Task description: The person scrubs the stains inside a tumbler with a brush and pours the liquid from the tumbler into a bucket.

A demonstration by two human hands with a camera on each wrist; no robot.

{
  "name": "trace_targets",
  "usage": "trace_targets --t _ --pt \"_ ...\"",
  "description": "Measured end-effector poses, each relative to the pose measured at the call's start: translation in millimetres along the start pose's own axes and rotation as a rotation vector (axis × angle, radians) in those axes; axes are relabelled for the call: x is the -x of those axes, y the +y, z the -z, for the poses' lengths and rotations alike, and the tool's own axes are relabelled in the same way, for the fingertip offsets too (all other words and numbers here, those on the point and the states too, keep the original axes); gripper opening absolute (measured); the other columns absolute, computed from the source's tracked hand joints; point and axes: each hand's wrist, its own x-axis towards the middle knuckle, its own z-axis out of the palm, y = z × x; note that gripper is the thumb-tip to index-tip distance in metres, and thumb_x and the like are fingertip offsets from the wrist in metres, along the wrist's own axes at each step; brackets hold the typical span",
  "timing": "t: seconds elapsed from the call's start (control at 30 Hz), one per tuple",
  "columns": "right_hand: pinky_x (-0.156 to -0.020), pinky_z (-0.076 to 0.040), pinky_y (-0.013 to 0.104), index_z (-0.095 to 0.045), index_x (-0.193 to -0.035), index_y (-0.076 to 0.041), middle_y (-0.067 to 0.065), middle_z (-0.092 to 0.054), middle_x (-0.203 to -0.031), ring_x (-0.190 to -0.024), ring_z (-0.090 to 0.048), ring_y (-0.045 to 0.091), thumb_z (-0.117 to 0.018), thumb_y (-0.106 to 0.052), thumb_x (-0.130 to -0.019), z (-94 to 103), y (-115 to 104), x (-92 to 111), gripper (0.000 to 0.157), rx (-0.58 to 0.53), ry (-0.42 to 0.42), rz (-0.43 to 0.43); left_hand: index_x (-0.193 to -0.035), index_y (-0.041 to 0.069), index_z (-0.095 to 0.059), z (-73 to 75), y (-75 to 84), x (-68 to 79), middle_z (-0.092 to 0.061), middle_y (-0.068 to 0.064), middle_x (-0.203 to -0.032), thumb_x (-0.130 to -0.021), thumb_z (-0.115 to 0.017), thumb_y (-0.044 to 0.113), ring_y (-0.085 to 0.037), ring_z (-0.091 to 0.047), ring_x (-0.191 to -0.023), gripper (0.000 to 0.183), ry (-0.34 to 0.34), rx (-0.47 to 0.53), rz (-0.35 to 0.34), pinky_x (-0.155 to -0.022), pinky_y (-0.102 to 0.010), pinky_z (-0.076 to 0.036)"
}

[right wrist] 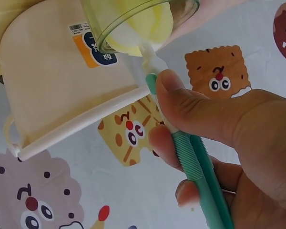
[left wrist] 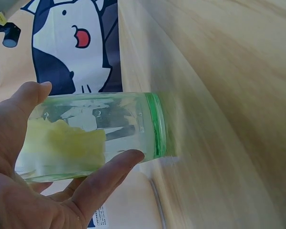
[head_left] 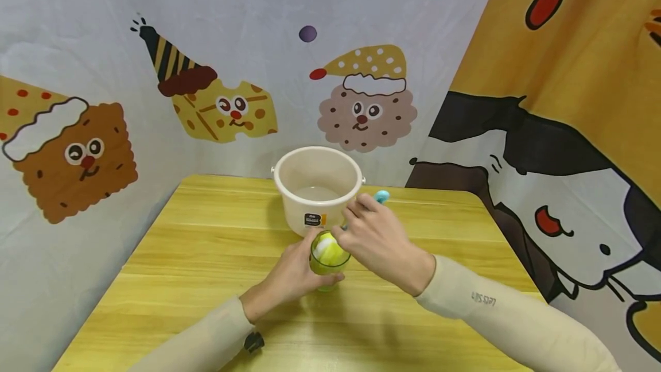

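Observation:
A clear green drinking glass (left wrist: 133, 114) is gripped round its side by my left hand (head_left: 293, 268). Thumb and fingers lie along the glass in the left wrist view. My right hand (head_left: 381, 241) holds a sponge cup brush by its teal handle (right wrist: 198, 164), thumb along the grip. The brush's yellow and white sponge (head_left: 330, 250) sits inside the glass, filling the part nearest the mouth. In the left wrist view the sponge stops short of the glass's thick base. Just behind both hands stands a cream bucket (head_left: 296, 205).
The wooden table (head_left: 196, 263) lies beneath the hands. Behind it hangs a cartoon-printed cloth (head_left: 232, 10), and another printed cloth (head_left: 578, 90) hangs at the right. A small black object (head_left: 253, 341) shows by the left sleeve.

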Motion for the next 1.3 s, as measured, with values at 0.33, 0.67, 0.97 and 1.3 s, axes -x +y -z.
trace_targets --t 0.33,0.67,0.97,1.3 --pt "-0.100 -0.047 0.036 -0.088 -0.095 -0.033 0.001 -0.089 -0.097 -0.097 -0.070 0.021 -0.098 -0.030 -0.090 3.1 5.7 -9.2 0.012 0.026 -0.031 0.097 -0.166 0.024 -0.048 -0.2 1.3 1.6 -0.078 -0.004 -0.141 -0.087 -0.106 0.041 -0.018 -0.080 -0.118 0.099 -0.021 0.010 0.016 -0.097 -0.035 -0.067" --pt "-0.096 -0.042 0.033 -0.086 -0.098 -0.035 -0.002 -0.088 -0.093 -0.088 -0.063 0.017 -0.095 -0.032 -0.095 -1.6 15.1 -16.5 0.010 0.082 -0.017 0.214 -0.164 0.023 -0.048 -0.8 -0.9 1.3 -0.080 -0.005 -0.139 -0.087 -0.106 0.041 -0.020 -0.081 -0.118 0.097 -0.019 0.011 0.007 -0.097 -0.036 -0.068" --pt "-0.097 -0.040 0.035 -0.087 -0.100 -0.038 0.002 -0.088 -0.094 -0.086 -0.059 0.019 -0.094 -0.034 -0.096 -2.8 23.3 -19.7 0.009 0.084 -0.002 0.297 -0.169 0.026 -0.045 -1.0 -0.3 2.1 -0.079 -0.011 -0.145 -0.088 -0.105 0.044 -0.024 -0.080 -0.122 0.103 -0.025 0.013 0.030 -0.099 -0.044 -0.069" --pt "-0.099 -0.041 0.038 -0.084 -0.109 -0.044 -0.002 -0.088 -0.096 -0.086 -0.065 0.020 -0.091 -0.039 -0.098 -3.1 29.8 -24.6 0.014 0.105 -0.050 0.356 -0.169 0.026 -0.045 0.6 2.2 2.6 -0.078 -0.014 -0.148 -0.088 -0.105 0.045 -0.029 -0.079 -0.126 0.103 -0.026 0.002 0.035 -0.101 -0.047 -0.068"
